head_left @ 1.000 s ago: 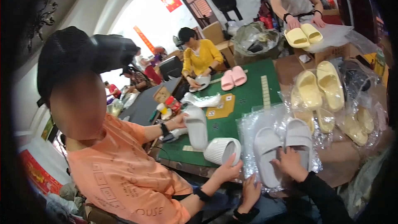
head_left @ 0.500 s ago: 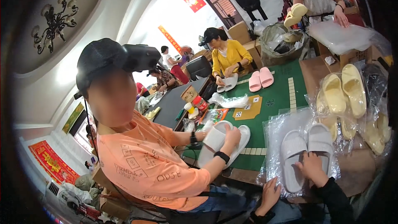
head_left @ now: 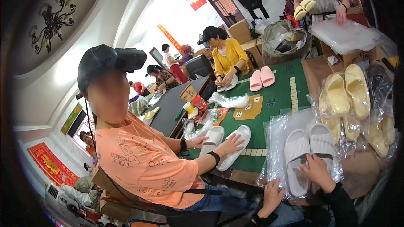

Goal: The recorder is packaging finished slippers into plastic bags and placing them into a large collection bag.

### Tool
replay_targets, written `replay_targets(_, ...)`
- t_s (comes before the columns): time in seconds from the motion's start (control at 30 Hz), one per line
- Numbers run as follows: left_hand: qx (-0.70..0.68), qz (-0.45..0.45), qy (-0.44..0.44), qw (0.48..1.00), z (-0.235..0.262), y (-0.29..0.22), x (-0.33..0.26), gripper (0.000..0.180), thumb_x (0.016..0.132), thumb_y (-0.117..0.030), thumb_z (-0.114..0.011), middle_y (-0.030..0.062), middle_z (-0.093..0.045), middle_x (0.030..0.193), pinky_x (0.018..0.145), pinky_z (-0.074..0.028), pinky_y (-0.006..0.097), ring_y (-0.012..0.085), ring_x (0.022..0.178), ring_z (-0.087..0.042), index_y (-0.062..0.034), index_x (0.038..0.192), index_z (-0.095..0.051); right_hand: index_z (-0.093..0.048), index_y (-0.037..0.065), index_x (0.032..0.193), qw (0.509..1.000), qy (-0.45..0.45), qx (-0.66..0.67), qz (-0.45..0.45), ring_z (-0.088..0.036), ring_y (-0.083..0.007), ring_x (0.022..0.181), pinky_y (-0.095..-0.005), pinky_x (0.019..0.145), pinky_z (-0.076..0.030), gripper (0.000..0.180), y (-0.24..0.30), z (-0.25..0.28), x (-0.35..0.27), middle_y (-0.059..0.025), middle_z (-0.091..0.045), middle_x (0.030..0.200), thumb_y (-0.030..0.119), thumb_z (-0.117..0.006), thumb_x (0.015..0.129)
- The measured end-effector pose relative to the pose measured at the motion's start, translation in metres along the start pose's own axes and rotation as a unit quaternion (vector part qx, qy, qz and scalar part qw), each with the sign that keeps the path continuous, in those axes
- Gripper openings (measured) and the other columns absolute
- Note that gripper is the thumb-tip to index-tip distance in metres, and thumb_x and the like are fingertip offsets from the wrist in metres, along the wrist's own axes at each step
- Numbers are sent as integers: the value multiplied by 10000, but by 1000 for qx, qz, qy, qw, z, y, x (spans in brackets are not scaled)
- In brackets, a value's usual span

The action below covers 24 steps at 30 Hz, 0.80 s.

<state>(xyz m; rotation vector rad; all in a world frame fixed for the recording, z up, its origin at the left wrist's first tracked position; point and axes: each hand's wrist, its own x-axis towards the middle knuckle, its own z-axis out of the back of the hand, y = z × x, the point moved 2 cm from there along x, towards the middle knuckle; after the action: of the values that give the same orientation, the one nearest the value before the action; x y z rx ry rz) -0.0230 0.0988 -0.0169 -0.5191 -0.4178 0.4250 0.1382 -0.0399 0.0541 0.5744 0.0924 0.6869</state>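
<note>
In front of me a pair of white slippers [head_left: 299, 176] with ribbed straps lies side by side, toes away, on a stack of clear plastic bags [head_left: 275, 141]. My right hand [head_left: 318, 172] reaches over the pair from the near right. Its thumb is over the left slipper and its fingers are in the opening of the right one, closed about their inner edges. My left hand [head_left: 272, 196] rests at the near left edge of the bags, fingers stretched out, holding nothing.
On the right, bagged pale yellow slippers [head_left: 338, 94] lie on cardboard. To my left a co-worker in an orange shirt [head_left: 147, 164] touches another white pair [head_left: 234, 147] on the green table [head_left: 256, 136]. Pink slippers [head_left: 261, 78] stand farther back, near a co-worker in yellow [head_left: 231, 56].
The co-worker in orange has lowered the lifted white slipper, and that pair now lies on the table. My hands and the slippers before me stay nearly where they were.
</note>
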Motion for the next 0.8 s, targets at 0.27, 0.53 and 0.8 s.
replay_targets(0.27,41,-2,-18,999,13,-16,2,535,768,-182,-695,178,-540,1144,892,-423,419,369,1011,-505,-63,1264,-534,-520,-36,1121,990,-28,121,60,-565,-412,876,-461,740,-454,472,16,21,-12,-228,-551,932,311,-643,827)
replay_targets(0.53,12,-200,141,969,-25,1,-25,476,677,-157,-654,185,-497,1267,991,-359,490,372,1179,-455,-82,1145,-610,-477,-25,1243,947,79,271,152,-537,-381,1051,-396,899,-432,527,15,62,-33,-229,-543,1154,221,-661,814)
replay_targets(0.8,-120,-208,128,962,-17,9,-19,497,719,-226,-684,132,-552,1227,1019,-334,452,323,1216,-449,-92,1188,-592,-545,-17,1185,902,250,270,226,-573,-316,938,-354,840,-463,456,2,87,-62,-183,-588,1056,232,-689,832)
